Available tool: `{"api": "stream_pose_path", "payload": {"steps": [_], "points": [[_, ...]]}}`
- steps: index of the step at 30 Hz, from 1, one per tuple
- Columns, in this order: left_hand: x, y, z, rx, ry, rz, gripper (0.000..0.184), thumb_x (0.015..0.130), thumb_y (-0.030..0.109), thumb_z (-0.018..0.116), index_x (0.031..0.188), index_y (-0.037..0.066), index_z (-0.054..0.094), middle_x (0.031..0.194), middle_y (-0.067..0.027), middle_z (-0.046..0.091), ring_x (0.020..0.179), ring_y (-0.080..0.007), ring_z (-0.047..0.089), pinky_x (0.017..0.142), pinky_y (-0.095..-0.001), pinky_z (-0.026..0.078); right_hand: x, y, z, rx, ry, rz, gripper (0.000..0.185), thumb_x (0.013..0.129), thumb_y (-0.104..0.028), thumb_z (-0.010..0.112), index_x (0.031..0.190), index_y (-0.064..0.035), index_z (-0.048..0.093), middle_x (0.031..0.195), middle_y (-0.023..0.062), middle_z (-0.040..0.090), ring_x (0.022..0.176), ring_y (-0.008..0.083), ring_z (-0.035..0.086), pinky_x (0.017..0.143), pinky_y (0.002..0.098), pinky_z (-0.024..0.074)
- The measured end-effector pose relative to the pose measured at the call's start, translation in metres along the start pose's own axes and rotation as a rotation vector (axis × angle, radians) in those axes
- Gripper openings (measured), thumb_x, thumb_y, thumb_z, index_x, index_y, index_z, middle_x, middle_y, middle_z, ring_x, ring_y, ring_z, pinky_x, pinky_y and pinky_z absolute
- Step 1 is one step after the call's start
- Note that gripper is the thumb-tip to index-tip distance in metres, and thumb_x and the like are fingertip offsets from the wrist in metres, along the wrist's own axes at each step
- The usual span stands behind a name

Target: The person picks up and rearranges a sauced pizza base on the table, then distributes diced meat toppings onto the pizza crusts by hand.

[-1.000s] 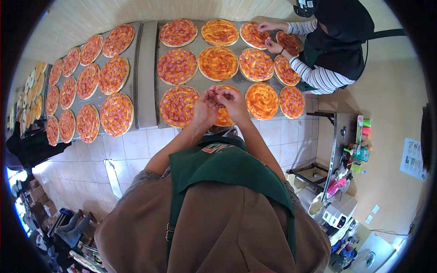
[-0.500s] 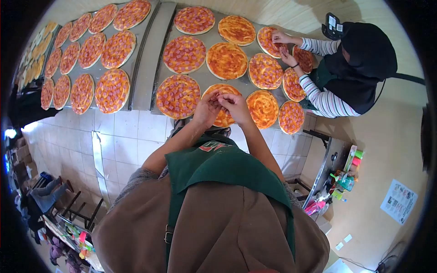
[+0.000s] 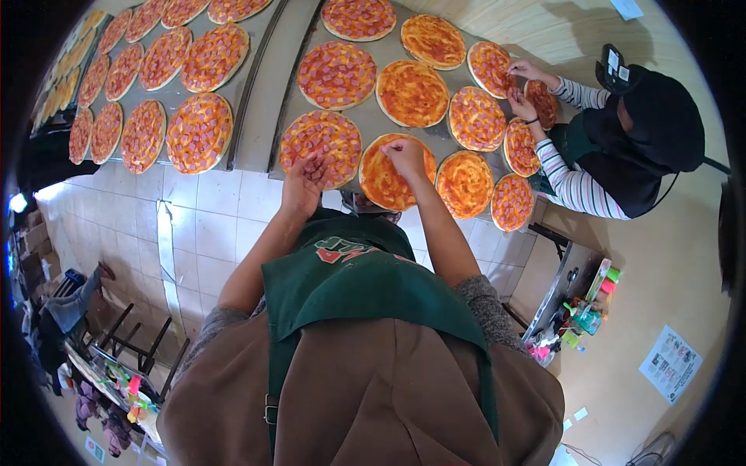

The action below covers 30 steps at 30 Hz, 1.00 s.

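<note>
Head view. The right hand [image 3: 404, 158] hangs above the near edge row of the table [image 3: 367, 120], over the sauced pizza [image 3: 387, 191]; its thumb and fingertips form a narrow pinch, and whether a piece sits between them cannot be told. The left hand [image 3: 309, 183] is palm up, loosely cupped and fairly wide, overlapping in view the near side of the topped pizza [image 3: 320, 133]; what the palm may hold is too small to tell. Good handling, as judged here, keeps the pinch low over the sauce, lets pieces fall singly and spreads them evenly out to the rim — the topped pizza serves as a pattern. The cupped palm is best held level and close by, clear of the finished surface. Compared with half a second ago, the hands have parted: then their fingertips met over the sauced pizza, whereas now only the right stays above it — the left has shifted toward the topped one. The co-worker [image 3: 579, 159] remains bent over the far corner.
</note>
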State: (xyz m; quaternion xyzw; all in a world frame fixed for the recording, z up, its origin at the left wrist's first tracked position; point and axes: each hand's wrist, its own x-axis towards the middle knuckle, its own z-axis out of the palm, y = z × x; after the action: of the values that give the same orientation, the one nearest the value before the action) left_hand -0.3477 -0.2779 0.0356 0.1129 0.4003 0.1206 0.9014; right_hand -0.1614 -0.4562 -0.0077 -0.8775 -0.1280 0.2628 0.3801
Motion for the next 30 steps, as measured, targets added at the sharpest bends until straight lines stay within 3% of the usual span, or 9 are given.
{"api": "stream_pose_path", "payload": {"steps": [3, 6, 9, 12, 15, 21, 24, 30], "points": [[-0.007, 0.009, -0.011, 0.000, 0.030, 0.014, 0.022, 0.092, 0.017, 0.049, 0.104, 0.000, 0.056, 0.100, -0.0113, 0.062, 0.096, -0.0223, 0.062, 0.095, -0.0366, 0.048, 0.012, -0.002, 0.011, -0.149, 0.059, -0.092, 0.021, 0.071, -0.023, 0.074, 0.070, -0.0033, 0.069, 0.062, 0.0129, 0.064, 0.057, 0.0248, 0.062, 0.057, 0.0369, 0.0479], [-0.011, 0.014, -0.015, -0.031, 0.055, 0.015, 0.022, 0.093, 0.018, 0.048, 0.104, 0.000, 0.054, 0.102, -0.0118, 0.061, 0.098, -0.0234, 0.061, 0.095, -0.0370, 0.048, 0.016, -0.007, 0.014, -0.233, 0.024, -0.022, 0.018, 0.072, -0.019, 0.075, 0.075, -0.0019, 0.069, 0.066, 0.0097, 0.065, 0.061, 0.0182, 0.062, 0.060, 0.0333, 0.0476], [-0.009, 0.018, -0.019, -0.029, 0.048, 0.012, 0.022, 0.093, 0.018, 0.048, 0.105, 0.001, 0.053, 0.102, -0.0116, 0.061, 0.100, -0.0239, 0.061, 0.095, -0.0376, 0.048, 0.015, -0.006, 0.014, -0.231, 0.090, -0.041, 0.017, 0.069, -0.015, 0.075, 0.079, -0.0025, 0.068, 0.067, 0.0118, 0.065, 0.060, 0.0228, 0.063, 0.059, 0.0344, 0.0503], [-0.007, 0.023, -0.016, -0.030, 0.050, 0.023, 0.022, 0.092, 0.019, 0.049, 0.104, 0.001, 0.054, 0.102, -0.0111, 0.061, 0.100, -0.0238, 0.060, 0.094, -0.0379, 0.048, 0.011, 0.001, 0.009, 0.225, 0.040, 0.188, 0.018, 0.073, -0.007, 0.073, 0.089, 0.0004, 0.066, 0.071, 0.0086, 0.064, 0.064, 0.0159, 0.064, 0.058, 0.0282, 0.0517], [-0.002, 0.026, -0.015, -0.031, 0.061, 0.017, 0.021, 0.092, 0.019, 0.050, 0.104, 0.002, 0.054, 0.102, -0.0105, 0.061, 0.100, -0.0237, 0.060, 0.093, -0.0374, 0.048, 0.001, 0.005, 0.005, 0.656, -0.044, 0.258, 0.015, 0.080, -0.002, 0.066, 0.093, 0.0036, 0.064, 0.073, 0.0062, 0.063, 0.068, 0.0123, 0.063, 0.058, 0.0233, 0.0516], [0.005, 0.025, -0.017, -0.037, 0.029, -0.008, 0.020, 0.091, 0.018, 0.051, 0.103, 0.003, 0.055, 0.103, -0.0095, 0.062, 0.100, -0.0234, 0.060, 0.092, -0.0371, 0.048, -0.003, 0.005, 0.017, 0.414, -0.116, 0.176, 0.015, 0.085, -0.007, 0.064, 0.096, 0.0029, 0.065, 0.085, 0.0050, 0.065, 0.072, 0.0089, 0.061, 0.060, 0.0225, 0.0525], [0.005, 0.027, -0.020, -0.039, 0.025, -0.019, 0.020, 0.091, 0.017, 0.051, 0.103, 0.002, 0.055, 0.103, -0.0098, 0.062, 0.100, -0.0235, 0.060, 0.092, -0.0374, 0.048, -0.002, 0.005, 0.024, 0.349, -0.115, 0.130, 0.016, 0.080, -0.009, 0.068, 0.091, 0.0026, 0.067, 0.075, 0.0069, 0.066, 0.060, 0.0111, 0.061, 0.055, 0.0242, 0.0487], [-0.002, 0.032, -0.028, -0.014, 0.046, 0.003, 0.021, 0.092, 0.016, 0.047, 0.104, 0.001, 0.054, 0.104, -0.0107, 0.062, 0.099, -0.0232, 0.061, 0.093, -0.0373, 0.048, -0.003, 0.007, 0.029, 0.144, -0.087, 0.165, 0.013, 0.075, -0.011, 0.070, 0.083, 0.0000, 0.069, 0.071, 0.0066, 0.067, 0.060, 0.0128, 0.063, 0.057, 0.0273, 0.0489]]}}
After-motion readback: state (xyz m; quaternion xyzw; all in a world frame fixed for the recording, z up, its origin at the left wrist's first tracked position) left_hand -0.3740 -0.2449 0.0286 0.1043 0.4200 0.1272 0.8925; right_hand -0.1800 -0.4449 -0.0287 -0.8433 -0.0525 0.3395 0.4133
